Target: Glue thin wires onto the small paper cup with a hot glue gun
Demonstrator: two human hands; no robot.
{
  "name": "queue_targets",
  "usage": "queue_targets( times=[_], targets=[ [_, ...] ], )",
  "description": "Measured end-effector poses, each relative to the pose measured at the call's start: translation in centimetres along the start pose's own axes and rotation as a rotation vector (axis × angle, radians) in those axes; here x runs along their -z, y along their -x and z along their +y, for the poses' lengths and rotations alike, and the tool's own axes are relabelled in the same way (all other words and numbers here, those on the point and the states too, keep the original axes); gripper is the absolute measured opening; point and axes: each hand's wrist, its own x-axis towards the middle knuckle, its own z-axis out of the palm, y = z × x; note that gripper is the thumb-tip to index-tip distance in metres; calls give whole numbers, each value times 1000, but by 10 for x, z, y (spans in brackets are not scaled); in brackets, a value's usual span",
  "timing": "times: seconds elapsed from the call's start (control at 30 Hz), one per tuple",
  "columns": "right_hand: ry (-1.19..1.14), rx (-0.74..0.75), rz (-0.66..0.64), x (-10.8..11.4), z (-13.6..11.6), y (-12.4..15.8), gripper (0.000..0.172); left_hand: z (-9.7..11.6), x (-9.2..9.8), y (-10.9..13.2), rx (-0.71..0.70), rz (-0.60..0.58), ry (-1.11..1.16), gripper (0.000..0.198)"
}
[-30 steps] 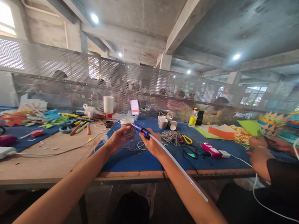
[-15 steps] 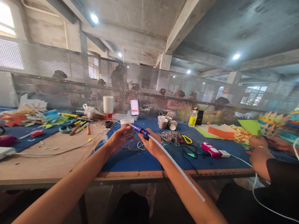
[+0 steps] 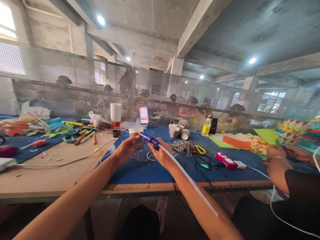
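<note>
My left hand [image 3: 127, 147] is closed round a small paper cup [image 3: 135, 131] above the blue mat, its pale rim facing up. In my right hand [image 3: 163, 155] is a blue glue gun [image 3: 150, 139], its nozzle pointing left at the cup's side; whether the tip touches the cup I cannot tell. A long white glue stick [image 3: 190, 181] sticks out of the gun's back and runs over my right forearm. Beyond my right hand lie a heap of grey cord [image 3: 183, 146] and several small cups [image 3: 174, 130] with cord on them.
Yellow-handled scissors [image 3: 200, 149], a pink box-like device [image 3: 226, 161] and dark cables lie to the right. A stack of paper cups [image 3: 115, 114] and a phone [image 3: 143, 115] stand at the back. Tools and paper cutouts crowd the left. A co-worker's arm [image 3: 278, 168] is at the right.
</note>
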Motion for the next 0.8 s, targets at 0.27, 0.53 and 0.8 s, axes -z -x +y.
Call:
queue_targets(
  times=[0.27, 0.53, 0.8],
  targets=[
    [6, 9, 11, -2, 2, 0, 33, -1, 4, -3, 13, -23, 23, 28],
    [23, 12, 26, -1, 1, 1, 32, -1, 5, -2, 10, -34, 42, 28],
    [62, 21, 50, -5, 4, -1, 31, -3, 10, -6, 10, -50, 63, 28]
  ],
)
